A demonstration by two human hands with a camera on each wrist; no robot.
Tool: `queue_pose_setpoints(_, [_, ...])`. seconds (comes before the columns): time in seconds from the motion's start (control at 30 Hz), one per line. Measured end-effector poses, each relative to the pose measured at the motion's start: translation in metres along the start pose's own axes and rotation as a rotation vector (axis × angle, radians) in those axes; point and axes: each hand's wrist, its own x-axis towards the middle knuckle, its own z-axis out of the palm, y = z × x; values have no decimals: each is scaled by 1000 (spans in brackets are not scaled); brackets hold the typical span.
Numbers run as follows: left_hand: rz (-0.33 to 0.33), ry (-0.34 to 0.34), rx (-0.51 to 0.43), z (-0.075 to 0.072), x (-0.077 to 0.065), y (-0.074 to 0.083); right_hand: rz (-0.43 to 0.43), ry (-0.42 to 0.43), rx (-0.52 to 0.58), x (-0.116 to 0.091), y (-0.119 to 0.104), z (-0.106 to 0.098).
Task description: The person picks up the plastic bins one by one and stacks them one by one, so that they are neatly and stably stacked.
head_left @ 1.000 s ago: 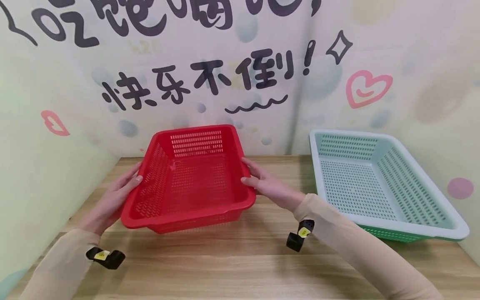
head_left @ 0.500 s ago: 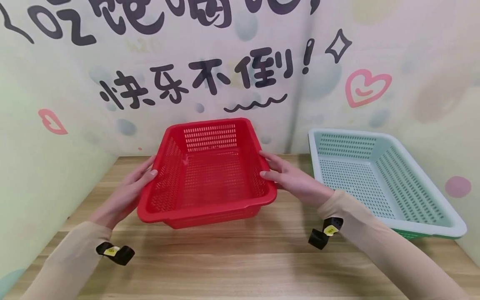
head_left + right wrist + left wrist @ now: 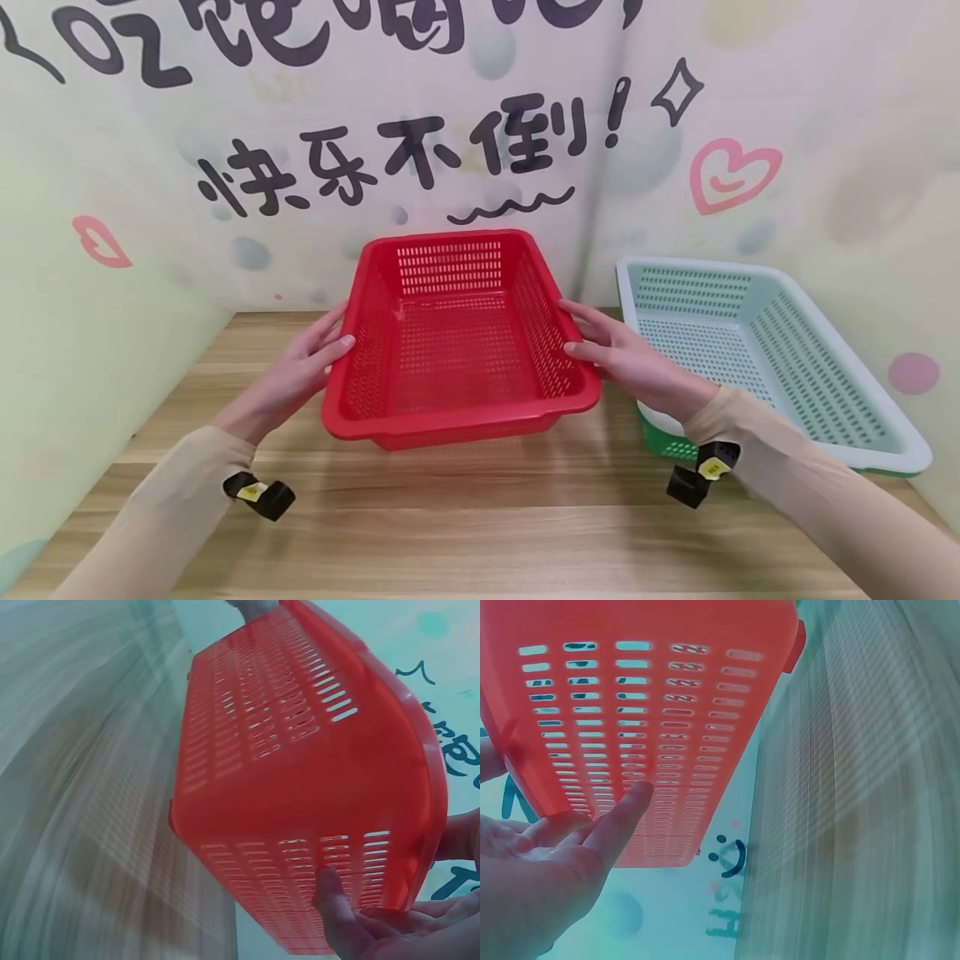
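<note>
A red plastic basket (image 3: 465, 350) with slotted walls is held up off the wooden table, its open top tilted toward me. My left hand (image 3: 300, 375) grips its left rim, the thumb over the edge; in the left wrist view, fingers (image 3: 622, 821) press the slotted outer wall. On the opposite rim my right hand (image 3: 637, 362) has the same kind of grip, with fingers (image 3: 334, 904) against the outside wall in the right wrist view. Nothing lies inside the red basket.
A pale green basket (image 3: 888, 454) with a darker green outer part stands on the table (image 3: 465, 533) at the right, partly behind my right forearm. Behind the table hangs a printed backdrop (image 3: 420, 83) with black lettering. Dark cameras sit on both wrists.
Both hands have carried the red basket to the right and slightly upward, bringing it closer to the green basket. My right forearm now covers part of the green basket, which has stayed put.
</note>
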Motion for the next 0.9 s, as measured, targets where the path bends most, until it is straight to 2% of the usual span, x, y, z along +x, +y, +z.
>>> queue_pose_setpoints(0.27, [-2,-27,7,11,12,0,-27,9,4,-13,0,-16])
queue_pose_setpoints(0.63, [-22,-49,-42,28,39,8,-54,142,-13,-21,-3,-51])
queue_pose_setpoints(0.9, [-35,-73,-122,45,54,15,-73,182,31,-27,-4,-81])
